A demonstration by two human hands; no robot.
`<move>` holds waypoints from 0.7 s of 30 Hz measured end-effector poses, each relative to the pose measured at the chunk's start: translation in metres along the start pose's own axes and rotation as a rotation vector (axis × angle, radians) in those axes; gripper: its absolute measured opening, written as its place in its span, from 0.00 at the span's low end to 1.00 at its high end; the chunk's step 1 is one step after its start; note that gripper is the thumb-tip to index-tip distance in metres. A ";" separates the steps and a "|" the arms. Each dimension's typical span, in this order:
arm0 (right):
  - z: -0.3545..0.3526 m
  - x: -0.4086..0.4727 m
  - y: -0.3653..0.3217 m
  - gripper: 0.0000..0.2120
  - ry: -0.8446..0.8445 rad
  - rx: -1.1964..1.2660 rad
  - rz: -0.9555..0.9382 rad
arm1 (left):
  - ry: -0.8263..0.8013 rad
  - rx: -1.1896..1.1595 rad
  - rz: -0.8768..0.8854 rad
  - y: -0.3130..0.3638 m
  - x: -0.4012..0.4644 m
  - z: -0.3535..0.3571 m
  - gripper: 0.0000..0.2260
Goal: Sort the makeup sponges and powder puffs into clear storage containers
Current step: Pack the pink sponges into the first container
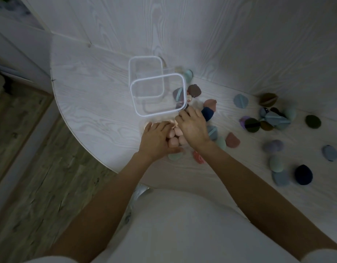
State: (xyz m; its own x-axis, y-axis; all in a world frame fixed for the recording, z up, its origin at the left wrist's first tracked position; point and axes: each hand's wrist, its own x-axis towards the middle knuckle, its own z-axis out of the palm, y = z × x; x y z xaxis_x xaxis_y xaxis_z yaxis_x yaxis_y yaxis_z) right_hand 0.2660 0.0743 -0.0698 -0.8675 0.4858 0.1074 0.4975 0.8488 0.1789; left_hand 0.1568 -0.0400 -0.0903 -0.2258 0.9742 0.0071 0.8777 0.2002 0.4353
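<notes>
While both hands, left (157, 138) & right (192, 126), cup loosely round the pink sponges (174, 136) beside the empty front container (158, 95), they look light, squashy — scoop from underneath.

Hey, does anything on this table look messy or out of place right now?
Yes. Powder puffs lie scattered loose across the table, none in the two clear containers, which look empty. Nothing looks damaged.

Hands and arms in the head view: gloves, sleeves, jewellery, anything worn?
Both are bare. The left hand and right hand show no gloves, and no rings, watch or bands can be seen on the fingers or wrists. Forearms are uncovered; white short sleeves show at the bottom corners.
</notes>
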 end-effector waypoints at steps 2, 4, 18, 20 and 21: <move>0.003 0.002 -0.001 0.10 -0.030 0.010 0.013 | -0.002 -0.001 0.001 0.001 -0.001 -0.001 0.42; 0.008 0.005 -0.003 0.09 -0.089 0.039 0.027 | -0.003 0.003 0.001 0.001 -0.001 -0.003 0.42; -0.045 0.047 0.040 0.10 0.162 1.044 0.552 | 0.583 -0.681 -0.515 -0.018 -0.006 -0.064 0.11; -0.049 0.068 0.039 0.19 0.014 1.219 0.613 | 0.493 -0.818 -0.665 -0.031 0.010 -0.076 0.16; -0.052 0.074 0.038 0.22 -0.052 1.299 0.655 | 0.408 -0.905 -0.704 -0.036 0.018 -0.081 0.19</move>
State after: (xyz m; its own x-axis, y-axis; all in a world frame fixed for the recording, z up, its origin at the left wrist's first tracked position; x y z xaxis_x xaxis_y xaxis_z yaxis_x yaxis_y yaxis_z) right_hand 0.2209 0.1314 -0.0043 -0.5044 0.8353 -0.2189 0.4662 0.0500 -0.8833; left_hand 0.0868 -0.0386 -0.0325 -0.7934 0.5445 -0.2722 -0.0658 0.3679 0.9275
